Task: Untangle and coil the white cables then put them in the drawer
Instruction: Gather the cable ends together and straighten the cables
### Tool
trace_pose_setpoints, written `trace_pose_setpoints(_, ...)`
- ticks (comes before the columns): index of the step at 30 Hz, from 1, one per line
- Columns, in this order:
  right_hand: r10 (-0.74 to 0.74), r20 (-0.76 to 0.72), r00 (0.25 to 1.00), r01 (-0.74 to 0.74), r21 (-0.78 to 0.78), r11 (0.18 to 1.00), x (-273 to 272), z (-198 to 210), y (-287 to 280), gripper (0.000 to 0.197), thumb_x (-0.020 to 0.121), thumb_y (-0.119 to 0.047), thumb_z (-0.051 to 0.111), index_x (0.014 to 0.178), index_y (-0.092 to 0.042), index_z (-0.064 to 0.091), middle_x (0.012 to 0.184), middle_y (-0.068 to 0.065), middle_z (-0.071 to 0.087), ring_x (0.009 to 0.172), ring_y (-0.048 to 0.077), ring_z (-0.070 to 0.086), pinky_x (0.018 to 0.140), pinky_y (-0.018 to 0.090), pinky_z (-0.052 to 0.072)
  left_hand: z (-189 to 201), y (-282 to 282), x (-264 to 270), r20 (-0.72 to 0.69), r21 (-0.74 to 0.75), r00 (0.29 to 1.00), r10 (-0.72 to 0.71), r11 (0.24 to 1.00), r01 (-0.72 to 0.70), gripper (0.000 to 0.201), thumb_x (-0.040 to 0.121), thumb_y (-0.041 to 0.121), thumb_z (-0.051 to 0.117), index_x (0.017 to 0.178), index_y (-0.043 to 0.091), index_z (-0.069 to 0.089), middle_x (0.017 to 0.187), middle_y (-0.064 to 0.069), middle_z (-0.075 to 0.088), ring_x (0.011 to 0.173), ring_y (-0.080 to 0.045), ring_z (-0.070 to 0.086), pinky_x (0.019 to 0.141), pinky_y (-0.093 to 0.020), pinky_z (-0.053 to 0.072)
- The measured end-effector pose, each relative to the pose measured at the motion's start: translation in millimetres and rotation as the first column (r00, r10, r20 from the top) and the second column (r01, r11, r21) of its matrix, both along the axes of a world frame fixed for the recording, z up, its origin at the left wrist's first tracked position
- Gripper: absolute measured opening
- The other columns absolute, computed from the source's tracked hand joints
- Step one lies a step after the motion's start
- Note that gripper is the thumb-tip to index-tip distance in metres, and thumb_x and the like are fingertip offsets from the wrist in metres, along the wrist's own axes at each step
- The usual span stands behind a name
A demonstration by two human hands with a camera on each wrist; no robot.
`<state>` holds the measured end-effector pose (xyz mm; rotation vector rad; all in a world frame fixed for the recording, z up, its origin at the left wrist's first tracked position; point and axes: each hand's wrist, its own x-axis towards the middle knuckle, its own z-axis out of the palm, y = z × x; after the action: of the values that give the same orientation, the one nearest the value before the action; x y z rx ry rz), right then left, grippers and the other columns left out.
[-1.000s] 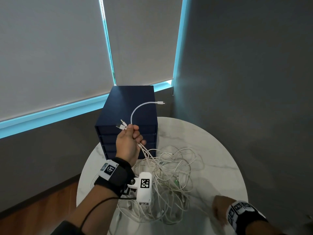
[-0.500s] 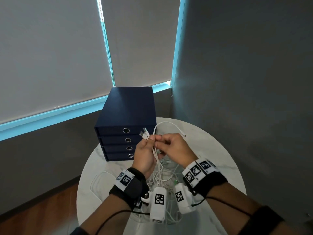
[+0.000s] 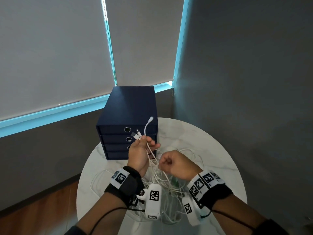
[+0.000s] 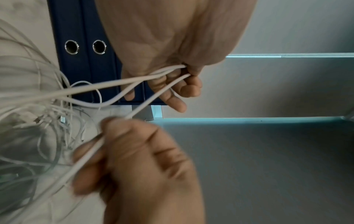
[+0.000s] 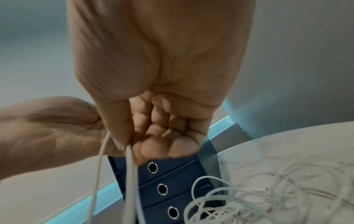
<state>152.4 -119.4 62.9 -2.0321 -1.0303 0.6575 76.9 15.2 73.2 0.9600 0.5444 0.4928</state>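
White, thin rubbery cables [image 3: 162, 180] lie tangled on my round marble-patterned counter [image 3: 211, 150], before the matte navy four-drawer box [image 3: 128, 112] with metal ring pulls. My left hand [image 3: 139, 153] grips several plug ends; my right hand [image 3: 176, 165] pinches one strand.

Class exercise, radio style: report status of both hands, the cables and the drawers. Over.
Left hand grips several cable ends. Right hand pinches one strand below. White cables tangled on table. Drawer unit shut.
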Motion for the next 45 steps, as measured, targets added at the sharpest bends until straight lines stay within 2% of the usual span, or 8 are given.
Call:
trace_pose_setpoints(5,0.033,-0.15,0.988,-0.064,-0.204,0.977,-2.2,-17.3,-24.7,0.02,0.086,-0.008,0.065,0.07,-0.02,0.069,0.055,-0.007,0.064,0.05,0.003,0.059,0.054,0.02,0.049,-2.4,5.0,-0.6,0.044,-0.064,0.999,-0.026,0.998,0.029,0.03,0.107,0.025,0.04,0.084,0.014,0.055,0.063,0.002,0.05,0.056,-0.014,0.052,0.071,-0.039,0.05)
trace_pose_setpoints(9,0.002,-0.079,0.997,-0.022,-0.251,0.968,6.0,-23.0,-31.8,0.013,0.084,-0.011,0.064,0.079,-0.018,0.073,0.074,0.001,0.073,0.065,0.01,0.069,0.071,0.033,0.061,-9.8,-7.8,-2.9,0.032,0.019,0.997,-0.068,0.998,0.067,0.029,0.108,0.023,0.037,0.088,0.011,0.054,0.059,0.004,0.038,0.047,-0.009,0.036,0.05,-0.026,0.041)
trace_pose_setpoints(12,-0.128,-0.062,0.99,0.126,-0.047,0.991,12.9,-3.3,-24.2,0.017,0.093,-0.012,0.059,0.097,-0.024,0.071,0.086,-0.002,0.073,0.065,0.01,0.069,0.065,0.03,0.059,-13.2,-15.9,-2.8,-0.005,0.152,0.992,-0.123,0.981,0.122,0.028,0.108,0.021,0.036,0.088,0.009,0.052,0.056,0.005,0.031,0.045,-0.007,0.029,0.044,-0.023,0.032)
trace_pose_setpoints(17,-0.242,-0.077,0.967,0.254,0.277,0.927,17.5,45.2,3.0,0.02,0.098,-0.026,0.054,0.113,-0.02,0.067,0.07,-0.004,0.064,0.052,0.007,0.054,0.058,0.026,0.048,-11.7,-29.2,-3.7,-0.086,0.298,0.957,-0.276,0.91,0.289,0.029,0.108,0.021,0.036,0.089,0.008,0.053,0.054,0.007,0.032,0.045,-0.009,0.029,0.045,-0.023,0.032)
trace_pose_setpoints(24,-0.195,0.064,0.979,0.179,0.205,0.962,13.8,49.4,7.6,0.025,0.1,-0.022,0.049,0.084,-0.018,0.067,0.053,-0.011,0.058,0.051,0.004,0.053,0.064,0.032,0.05,-7.7,-28.2,-7.2,-0.124,0.26,0.904,-0.41,0.865,0.429,0.032,0.108,0.019,0.038,0.086,0.008,0.058,0.06,-0.002,0.044,0.048,-0.013,0.04,0.05,-0.03,0.044)
trace_pose_setpoints(29,-0.1,0.167,0.981,0.08,0.125,0.989,5.9,44.4,14.7,0.019,0.095,-0.042,0.054,0.105,-0.03,0.065,0.102,-0.011,0.06,0.089,0.004,0.061,0.081,0.023,0.049,-3.8,-27.7,-6.6,-0.178,0.256,0.877,-0.447,0.839,0.48,0.024,0.104,0.006,0.034,0.083,0.009,0.046,0.056,0.0,0.035,0.047,-0.013,0.034,0.048,-0.029,0.042)
trace_pose_setpoints(34,-0.108,0.296,0.949,0.089,0.076,0.993,10.4,45.4,14.8,0.021,0.093,-0.024,0.046,0.081,-0.023,0.062,0.082,-0.008,0.068,0.076,0.009,0.063,0.074,0.035,0.054,-4.6,-29.5,-7.2,-0.186,0.341,0.858,-0.48,0.787,0.514,0.026,0.104,0.003,0.037,0.081,0.009,0.046,0.057,0.003,0.039,0.047,-0.009,0.036,0.047,-0.026,0.043)
trace_pose_setpoints(45,-0.248,0.315,0.916,0.268,-0.024,0.963,10.8,42.6,21.2,0.012,0.088,-0.025,0.049,0.077,-0.021,0.052,0.079,-0.003,0.062,0.075,0.016,0.06,0.065,0.031,0.049,-15.8,-29.5,2.8,-0.286,0.506,0.889,-0.357,0.732,0.457,0.032,0.091,-0.01,0.038,0.069,0.013,0.043,0.047,0.013,0.041,0.045,-0.006,0.034,0.049,-0.031,0.029)
